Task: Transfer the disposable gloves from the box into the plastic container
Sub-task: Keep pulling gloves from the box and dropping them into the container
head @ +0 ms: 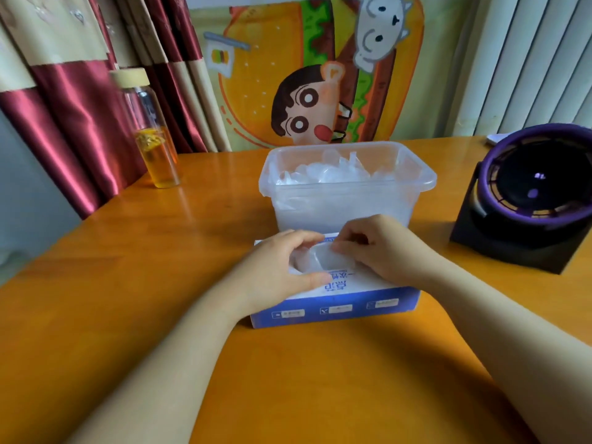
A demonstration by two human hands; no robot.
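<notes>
On the orange table (128,283) a blue box (336,307), left hand (282,267) curled round clear gloves (323,259) at its top opening, right hand (381,248) pinching them too — plastic container (339,206) just behind the blue box, more gloves inside.

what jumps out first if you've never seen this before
The left hand and right hand meet over the opening of the blue box on the orange table, the right pinching a clear glove. Just behind stands a plastic container holding crumpled gloves, before a loud cartoon burger cloth.
</notes>
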